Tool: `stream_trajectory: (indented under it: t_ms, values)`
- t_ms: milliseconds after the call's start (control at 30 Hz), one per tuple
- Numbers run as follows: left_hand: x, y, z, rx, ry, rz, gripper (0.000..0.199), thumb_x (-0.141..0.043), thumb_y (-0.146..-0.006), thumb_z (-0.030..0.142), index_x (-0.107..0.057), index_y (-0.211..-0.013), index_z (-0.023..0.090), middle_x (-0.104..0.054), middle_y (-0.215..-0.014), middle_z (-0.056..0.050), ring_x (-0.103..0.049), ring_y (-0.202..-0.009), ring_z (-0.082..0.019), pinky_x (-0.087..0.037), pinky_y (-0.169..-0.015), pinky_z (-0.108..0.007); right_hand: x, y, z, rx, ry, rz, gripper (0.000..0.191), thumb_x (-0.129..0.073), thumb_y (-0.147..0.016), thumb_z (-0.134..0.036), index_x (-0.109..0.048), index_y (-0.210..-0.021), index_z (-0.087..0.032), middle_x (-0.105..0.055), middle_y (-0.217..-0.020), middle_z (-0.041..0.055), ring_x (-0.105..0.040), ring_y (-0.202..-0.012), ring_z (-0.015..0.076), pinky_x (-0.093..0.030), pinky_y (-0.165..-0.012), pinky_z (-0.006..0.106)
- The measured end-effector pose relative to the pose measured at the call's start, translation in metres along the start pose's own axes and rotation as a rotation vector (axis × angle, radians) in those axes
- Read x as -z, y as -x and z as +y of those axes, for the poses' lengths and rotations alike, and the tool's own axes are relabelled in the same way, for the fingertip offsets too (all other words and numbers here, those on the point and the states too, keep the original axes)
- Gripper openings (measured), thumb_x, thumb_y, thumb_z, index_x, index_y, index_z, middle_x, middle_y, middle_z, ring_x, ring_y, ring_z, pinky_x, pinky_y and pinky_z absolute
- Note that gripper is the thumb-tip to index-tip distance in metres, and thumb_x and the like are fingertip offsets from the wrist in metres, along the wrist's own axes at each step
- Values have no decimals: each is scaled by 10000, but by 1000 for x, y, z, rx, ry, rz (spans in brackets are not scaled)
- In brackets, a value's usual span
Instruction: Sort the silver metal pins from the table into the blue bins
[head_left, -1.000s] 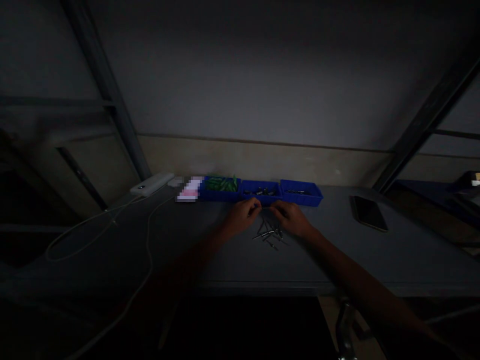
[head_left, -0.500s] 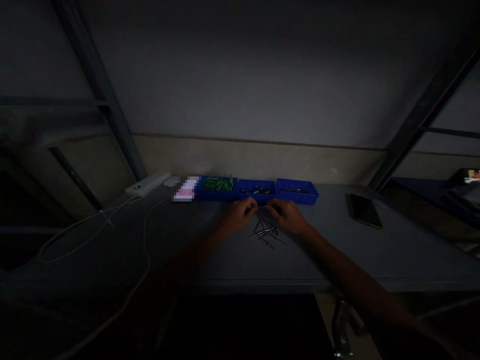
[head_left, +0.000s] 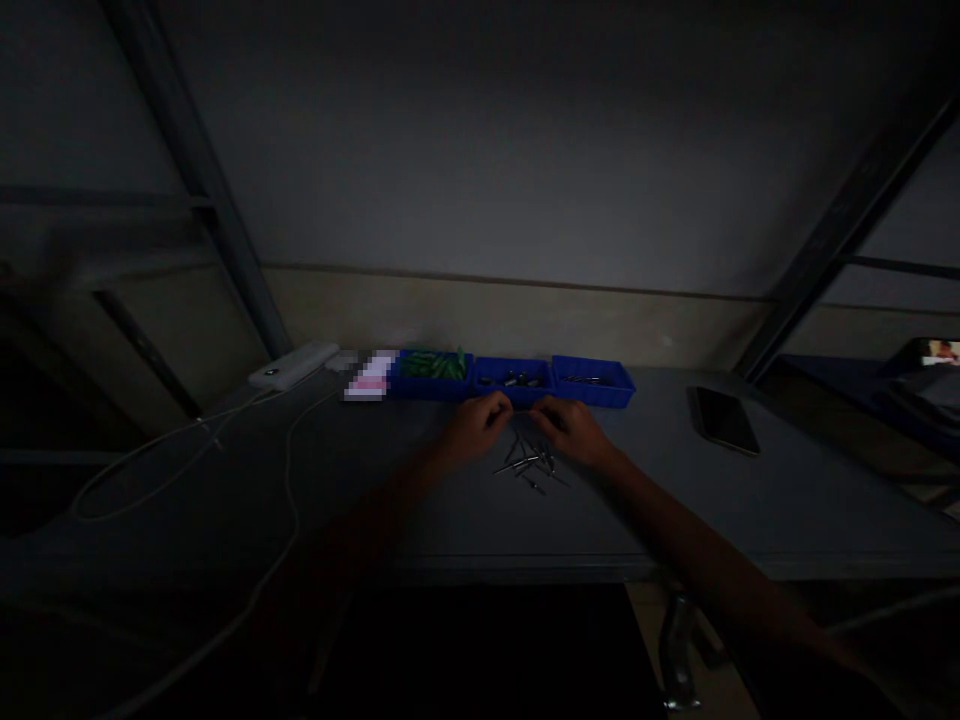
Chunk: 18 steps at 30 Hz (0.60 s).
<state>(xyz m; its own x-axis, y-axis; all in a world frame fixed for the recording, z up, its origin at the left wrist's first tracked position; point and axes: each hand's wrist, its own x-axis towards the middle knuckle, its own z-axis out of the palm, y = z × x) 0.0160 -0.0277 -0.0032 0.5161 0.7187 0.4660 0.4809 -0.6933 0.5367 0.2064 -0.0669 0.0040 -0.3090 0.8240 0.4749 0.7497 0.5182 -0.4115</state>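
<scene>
My left hand (head_left: 480, 422) and my right hand (head_left: 568, 428) face each other above the table, fingertips pinched and close together. Something thin seems to span the small gap between them, too dark and small to name. Below the hands lies a loose pile of thin metal rod-like pieces (head_left: 527, 462), some with a thicker section. Just behind the hands stand three blue bins in a row. Green pieces fill the left bin (head_left: 429, 390). Short metal parts lie in the middle bin (head_left: 517, 394), and thin rods in the right bin (head_left: 611, 392).
A black phone (head_left: 724, 420) lies on the grey table (head_left: 480, 530) at the right. At the left are a white power strip (head_left: 295, 367), a white cable (head_left: 291, 470) and a pixelated pink-and-white item (head_left: 369, 378). Metal posts (head_left: 225, 235) frame both sides; a wall stands behind.
Both hands keep nearly the same pose, with the fingertips slightly closer together. The view has shifted a little; the pile and bins look unchanged.
</scene>
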Motion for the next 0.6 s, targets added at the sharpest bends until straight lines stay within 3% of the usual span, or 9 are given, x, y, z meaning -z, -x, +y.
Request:
stream_trajectory:
  t_ms: [267,600]
  values:
    - [-1,0,-1,-4,10,2,131,-457,-834,250,-560,-834,169,-597,-650,21,-542,-577,-102,-365,-562,-204,0,1,-1,-13,-6,-1,177,-474,-864,-290,-600,-882,-168,-591,-643,0,-497,-541,105,-332,-556,216]
    - [-1,1,-2,11,-1,-38,167,-452,-839,269,-575,-883,165,-613,-683,10,-555,-604,-109,-368,-564,-203,0,0,-1,-1,-16,12,192,-462,-874,-276,-614,-848,-162,-627,-697,22,-525,-579,114,-349,-589,224]
